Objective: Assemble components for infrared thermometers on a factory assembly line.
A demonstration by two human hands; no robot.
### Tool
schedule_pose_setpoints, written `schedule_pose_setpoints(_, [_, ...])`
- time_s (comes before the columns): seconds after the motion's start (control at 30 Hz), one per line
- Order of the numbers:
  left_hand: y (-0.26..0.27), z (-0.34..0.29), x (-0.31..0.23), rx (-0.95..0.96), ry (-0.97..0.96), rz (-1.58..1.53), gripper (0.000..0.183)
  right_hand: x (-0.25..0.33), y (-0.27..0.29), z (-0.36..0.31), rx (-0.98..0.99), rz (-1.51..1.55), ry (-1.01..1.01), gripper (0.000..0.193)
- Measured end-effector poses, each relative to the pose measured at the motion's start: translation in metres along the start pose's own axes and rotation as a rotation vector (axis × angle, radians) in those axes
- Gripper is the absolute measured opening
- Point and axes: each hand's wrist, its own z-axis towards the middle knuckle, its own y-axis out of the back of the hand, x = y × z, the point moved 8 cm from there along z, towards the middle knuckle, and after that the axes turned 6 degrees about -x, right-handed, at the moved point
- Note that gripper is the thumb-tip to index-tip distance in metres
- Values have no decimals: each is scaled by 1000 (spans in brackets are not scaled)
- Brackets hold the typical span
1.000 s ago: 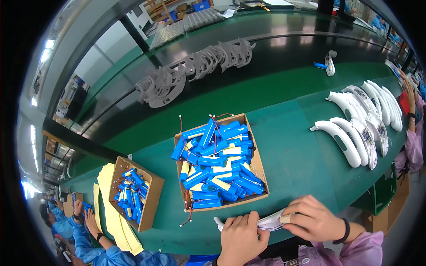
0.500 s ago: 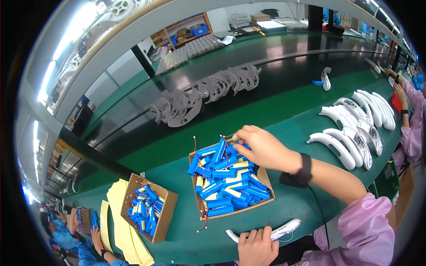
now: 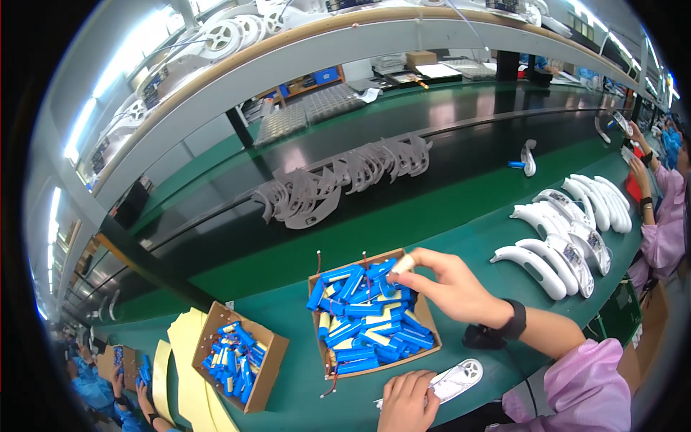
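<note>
My right hand [image 3: 461, 289] pinches a battery pack [image 3: 404, 265] over the far right corner of a cardboard box [image 3: 433, 333]; its cream side shows and the fingers hide part of it. Blue-and-cream battery packs [image 3: 363, 309] with thin red and black leads and small white plugs fill that box. In front of the box, my left hand [image 3: 407, 400] grips a white curved plastic housing [image 3: 461, 380] lying on the green table. The housing has a round spoked end at the right, while the left hand covers much of its other end.
A smaller box [image 3: 268, 367] of battery packs and yellow sheets [image 3: 188, 363] lie to the left. White housings [image 3: 540, 266] stand in rows at right. Beyond runs a dark conveyor [image 3: 461, 155] with grey curved parts [image 3: 345, 176]. A shelf beam [image 3: 302, 54] crosses above; co-workers sit at both sides.
The view has tilted up, so the table appears lower. My right hand has drawn slightly right, with the battery pack now showing in its fingers. The housing under my left hand has turned its flat face up.
</note>
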Motion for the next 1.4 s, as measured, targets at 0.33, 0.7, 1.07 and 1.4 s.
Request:
schedule_pose_setpoints(0.33, [33,-3,-2,-196,311,-447,17,-22,-7,-137,241,544,-692,19])
schedule_pose_setpoints(0.7, [21,-3,-13,-79,149,-226,6,-25,-2,-174,215,233,-303,26])
schedule_pose_setpoints(1.07, [2,-21,18,-54,207,-28,41,-20,-13,-181,185,-551,129,15])
schedule_pose_setpoints(1.4, [-13,-27,31,78,227,58,61,-31,-13,-171,200,-610,75,15])
